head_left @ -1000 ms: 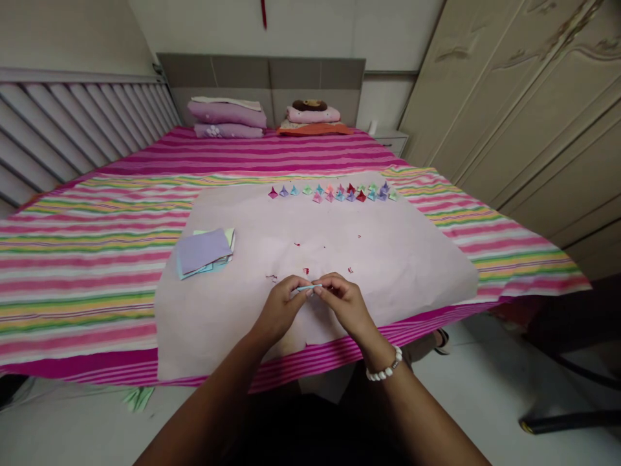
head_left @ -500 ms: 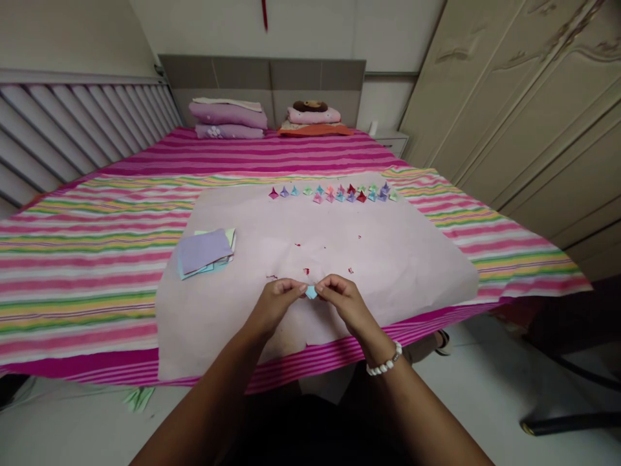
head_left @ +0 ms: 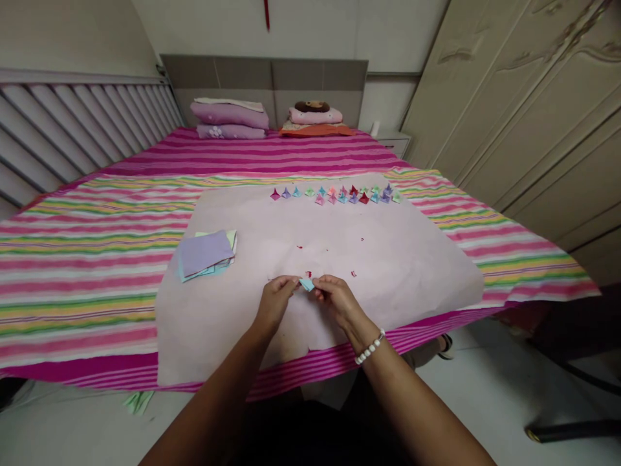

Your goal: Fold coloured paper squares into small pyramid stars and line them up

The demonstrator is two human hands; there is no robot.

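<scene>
A small folded piece of light blue paper (head_left: pixel 306 284) is held up between my two hands over a large pale sheet (head_left: pixel 412 259). My left hand (head_left: pixel 277 299) pinches its left corner between thumb and fingers. On the other side, my right hand (head_left: pixel 338 299) grips the right edge, fingers closed; a white bead bracelet is on that wrist. Tiny red scraps (head_left: pixel 353 274) lie on the sheet just beyond my hands. To the left sits a stack of coloured paper (head_left: pixel 207 253), a purple piece on top.
Several small folded paper shapes (head_left: pixel 363 198) in many colours stand in rows along the sheet's far edge. The sheet lies on a bed with a striped cover (head_left: pixel 87 259). Folded bedding (head_left: pixel 230 116) is piled by the headboard. A wardrobe (head_left: pixel 524 116) stands at the right.
The blue paper has turned and now shows a longer, slanted shape between my fingers. My right hand has shifted slightly, its wrist moving left.
</scene>
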